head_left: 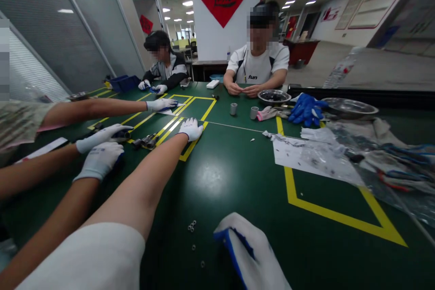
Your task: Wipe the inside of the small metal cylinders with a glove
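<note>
My left hand [191, 130], in a white glove, is stretched far across the green table, palm down beside a yellow tape line. Its fingers look laid out on the surface, and what is under the palm is hidden. Close to me, my right hand [253, 251] wears a white glove with a blue palm. Its fingers are curled together against the thumb, and anything inside them is hidden. Left of it lie several small metal rings or nuts [192, 226], with one more single ring [203, 264] nearer to me.
Left of my arm, a co-worker's gloved hands [102, 158] are near dark cylindrical parts [146, 141]. Another gloved hand [162, 104] reaches in behind. Across sit two people, near grey cups [233, 108] and a metal bowl [273, 96]. White paper [316, 163] and plastic bags lie right.
</note>
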Available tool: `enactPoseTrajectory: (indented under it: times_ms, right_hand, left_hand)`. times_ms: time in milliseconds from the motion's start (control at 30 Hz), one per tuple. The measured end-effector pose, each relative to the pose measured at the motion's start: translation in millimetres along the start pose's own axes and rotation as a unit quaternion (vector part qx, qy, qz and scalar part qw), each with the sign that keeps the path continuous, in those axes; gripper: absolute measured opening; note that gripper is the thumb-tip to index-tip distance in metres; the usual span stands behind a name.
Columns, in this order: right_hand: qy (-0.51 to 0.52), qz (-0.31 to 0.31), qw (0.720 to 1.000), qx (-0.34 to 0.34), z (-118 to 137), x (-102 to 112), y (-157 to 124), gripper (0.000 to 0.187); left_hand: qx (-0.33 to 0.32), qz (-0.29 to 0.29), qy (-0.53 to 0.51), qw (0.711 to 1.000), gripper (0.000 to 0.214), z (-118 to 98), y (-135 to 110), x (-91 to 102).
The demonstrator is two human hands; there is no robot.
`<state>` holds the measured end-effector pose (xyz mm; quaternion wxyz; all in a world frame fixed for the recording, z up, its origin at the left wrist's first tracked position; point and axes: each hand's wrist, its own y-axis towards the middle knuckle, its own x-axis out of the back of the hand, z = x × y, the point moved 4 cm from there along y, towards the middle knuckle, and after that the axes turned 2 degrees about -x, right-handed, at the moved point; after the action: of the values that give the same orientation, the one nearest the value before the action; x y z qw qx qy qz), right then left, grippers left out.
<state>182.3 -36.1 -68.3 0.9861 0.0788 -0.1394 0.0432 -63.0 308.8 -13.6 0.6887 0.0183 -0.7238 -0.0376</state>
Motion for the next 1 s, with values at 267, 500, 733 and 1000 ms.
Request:
enactPoseTrajectory:
  times_ms: [267,500,733,1000]
  right_hand:
    - [0.011,-0.005,1.000,0.002,2.9,-1.6,11.3,0.053]
    - [0.017,0.043,0.998,0.039,14.4,7.9,23.4,0.057]
    - [0.014,-0.012,1.000,0.020,3.2,6.2,26.0,0.062]
    - [0.005,0.050,0.999,0.021,-16.4,28.7,33.8,0.061]
  left_hand:
    - [0.001,0.000,-0.019,1.000,0.051,-24.5,-29.8,-4.9]
    - [-0.030,0.005,-0.038,0.999,0.052,-45.7,-67.6,-7.1]
    - [-0.065,0.041,-0.053,0.996,0.070,-55.8,-110.3,-9.6]
    - [-0.095,0.082,-0.062,0.990,0.087,-65.8,-161.6,-5.1]
